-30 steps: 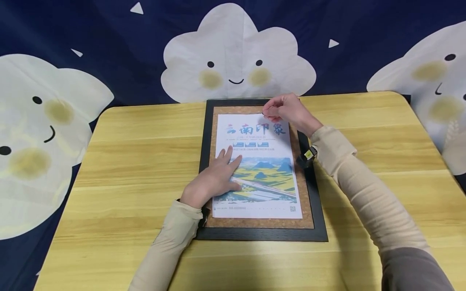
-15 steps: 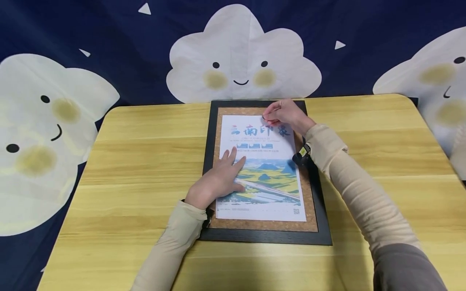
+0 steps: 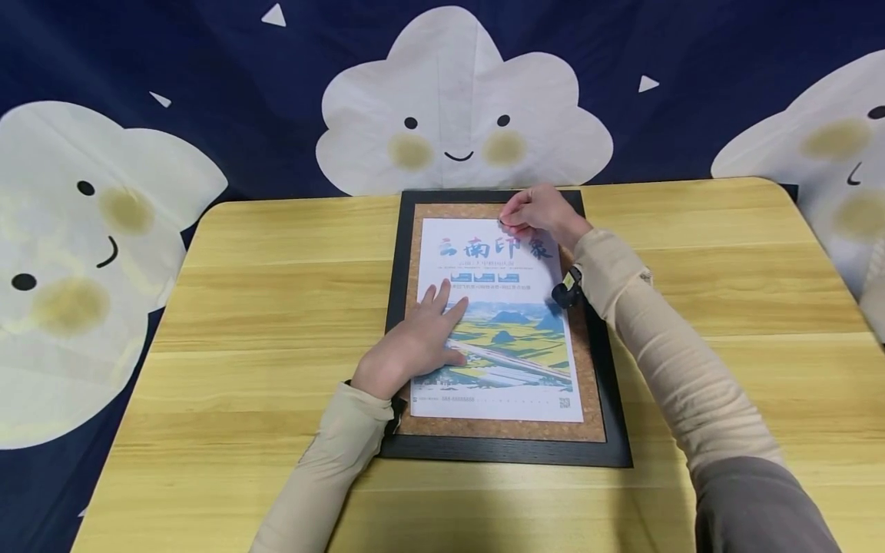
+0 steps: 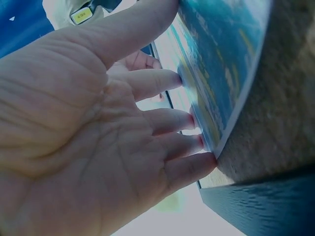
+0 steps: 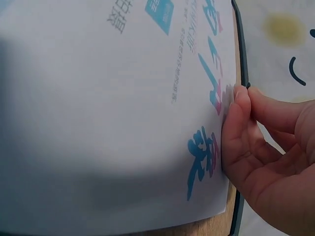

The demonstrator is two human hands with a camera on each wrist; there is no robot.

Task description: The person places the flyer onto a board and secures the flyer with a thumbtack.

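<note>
A printed poster (image 3: pixel 508 346) with blue and pink lettering and a landscape lies on a cork board (image 3: pixel 498 428) in a black frame (image 3: pixel 512 449). My left hand (image 3: pixel 418 338) rests on the poster's left part, fingers spread. In the left wrist view its fingertips (image 4: pixel 189 169) sit along the poster's edge. At the poster's top edge, my right hand (image 3: pixel 542 215) pinches a small black pin (image 5: pixel 248 85) between thumb and forefinger. Most of this pin is hidden by the fingers.
The framed board lies on a wooden table (image 3: pixel 276 307), its top close to the table's back edge. Behind hangs a dark blue cloth (image 3: pixel 276 92) with white smiling clouds (image 3: pixel 456 92).
The head view has shifted slightly, so the board appears a little further right. My right forearm has swung slightly inward while its fingers stay at the poster's top edge. The left hand keeps its place.
</note>
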